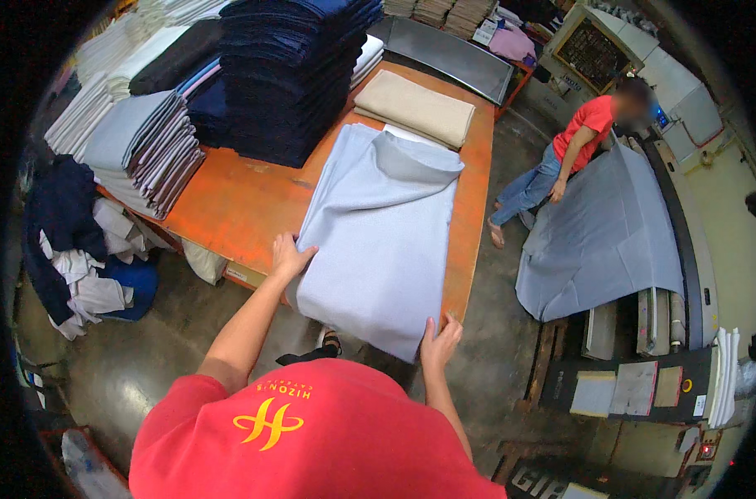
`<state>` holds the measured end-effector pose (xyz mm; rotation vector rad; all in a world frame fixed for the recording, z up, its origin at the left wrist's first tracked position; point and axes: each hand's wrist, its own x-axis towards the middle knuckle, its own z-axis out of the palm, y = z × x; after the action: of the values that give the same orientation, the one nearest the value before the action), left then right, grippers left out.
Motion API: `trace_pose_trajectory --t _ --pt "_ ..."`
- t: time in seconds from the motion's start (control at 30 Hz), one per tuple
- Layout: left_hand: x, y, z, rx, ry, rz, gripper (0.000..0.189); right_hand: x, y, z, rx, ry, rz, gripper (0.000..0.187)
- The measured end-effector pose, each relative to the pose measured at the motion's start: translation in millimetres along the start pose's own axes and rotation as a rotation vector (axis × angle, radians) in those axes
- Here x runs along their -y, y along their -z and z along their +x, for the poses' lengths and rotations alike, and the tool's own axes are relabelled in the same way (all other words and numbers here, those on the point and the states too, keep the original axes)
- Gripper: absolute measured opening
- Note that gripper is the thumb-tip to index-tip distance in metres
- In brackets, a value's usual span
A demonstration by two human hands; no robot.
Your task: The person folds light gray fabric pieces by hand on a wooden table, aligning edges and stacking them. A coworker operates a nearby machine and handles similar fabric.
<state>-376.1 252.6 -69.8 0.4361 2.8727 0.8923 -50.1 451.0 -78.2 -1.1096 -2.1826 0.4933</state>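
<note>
A folded pale grey-blue cloth (378, 262) lies lengthwise on the orange-topped wooden table (228, 193), its near end hanging over the front edge. The far part of its top layer is rumpled and turned back in a loose fold. My left hand (290, 257) is at the cloth's left edge, thumb over the fabric; whether it grips is unclear. At the near right corner of the table, my right hand (440, 342) rests beside the cloth's right edge, thumb and fingers apart. Beyond the cloth lies a folded beige cloth (415, 106).
Tall navy cloth stacks (290, 81) and folded grey cloths (144, 143) stand on the table's left. A blue bin (138, 287) holding loose fabric sits on the floor. At right, a person in a red shirt (582, 134) handles a large grey cloth (609, 231) at a long machine (693, 249).
</note>
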Motion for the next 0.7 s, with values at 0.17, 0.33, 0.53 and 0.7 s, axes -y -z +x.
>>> trace_pose_trajectory --t 0.17,0.33,0.53,0.7 --pt "-9 -21 53 0.058 0.053 -0.200 0.053 10 -39 61 0.154 -0.065 -0.116 0.041" --pt "-36 -21 87 0.153 0.092 -0.251 0.048 0 -90 132 0.200 -0.164 0.031 0.040" --pt "-68 -26 112 0.176 -0.075 -0.200 0.048 4 -133 197 0.251 -0.329 0.110 0.041" --pt "-31 -15 130 0.334 0.209 -0.779 0.035 6 -150 221 0.317 -0.362 0.080 0.043"
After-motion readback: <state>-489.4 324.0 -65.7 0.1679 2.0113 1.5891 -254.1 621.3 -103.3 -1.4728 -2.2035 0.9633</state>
